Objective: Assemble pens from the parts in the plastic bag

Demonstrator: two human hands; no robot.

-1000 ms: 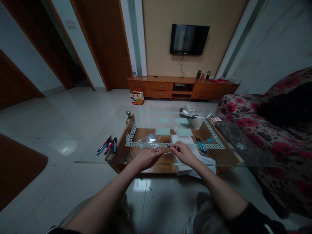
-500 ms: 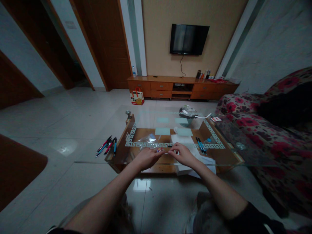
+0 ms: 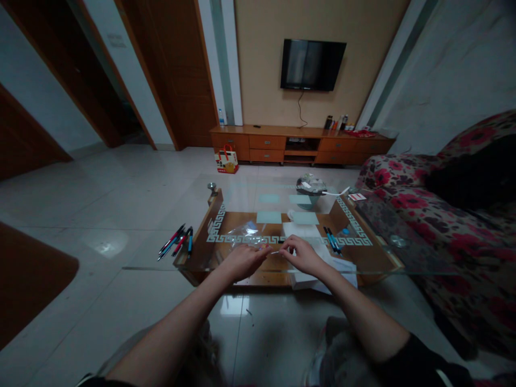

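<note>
Both hands are over the near part of the glass table (image 3: 242, 189). My right hand (image 3: 299, 253) is closed in a pinch on a thin, pale, pen-like piece (image 3: 274, 252) that points toward the left hand. My left hand (image 3: 246, 262) lies low with its fingers together, pressed on something too small to name. Just behind it is a clear plastic bag (image 3: 244, 231). Several red, blue and black pens (image 3: 176, 242) lie at the table's left. A few blue-and-black pens (image 3: 331, 240) are to the right of my right hand.
White paper and a box (image 3: 304, 279) show beneath the glass by my right hand. A bowl with a plastic bag (image 3: 311, 185) stands at the back right, near a red-and-white card (image 3: 357, 197). A flowered sofa (image 3: 411, 199) borders the right side.
My right hand has shifted very slightly, and a little more of the pale thin piece shows between the hands. The rest looks the same.
</note>
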